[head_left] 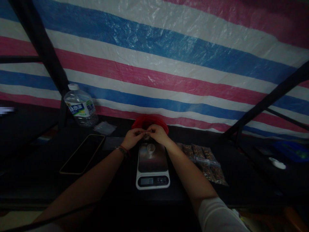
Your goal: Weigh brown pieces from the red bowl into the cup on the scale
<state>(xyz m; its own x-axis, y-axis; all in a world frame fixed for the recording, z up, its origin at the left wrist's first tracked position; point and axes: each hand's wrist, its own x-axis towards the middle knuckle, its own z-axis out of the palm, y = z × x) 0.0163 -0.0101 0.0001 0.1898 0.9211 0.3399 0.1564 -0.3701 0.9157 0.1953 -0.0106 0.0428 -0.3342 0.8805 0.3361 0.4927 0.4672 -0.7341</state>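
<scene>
My left hand (133, 138) and my right hand (157, 133) meet above the far end of a white kitchen scale (153, 181). Their fingers pinch the top of a small clear bag (146, 137) with brownish contents, partly hidden by the fingers. A small white cup (151, 149) stands on the scale's metal plate, just nearer than the bag. Behind my hands is a red basin (140, 122). Right of the scale, partly under my right forearm, lie several filled zip bags (207, 154) in rows.
A large clear plastic bottle (82, 108) stands at the back left, beside flat empty bags (105, 128). A phone (83, 154) lies left of my left forearm. Dark metal frame bars flank a striped sheet (154, 77). A white object (277, 163) is far right.
</scene>
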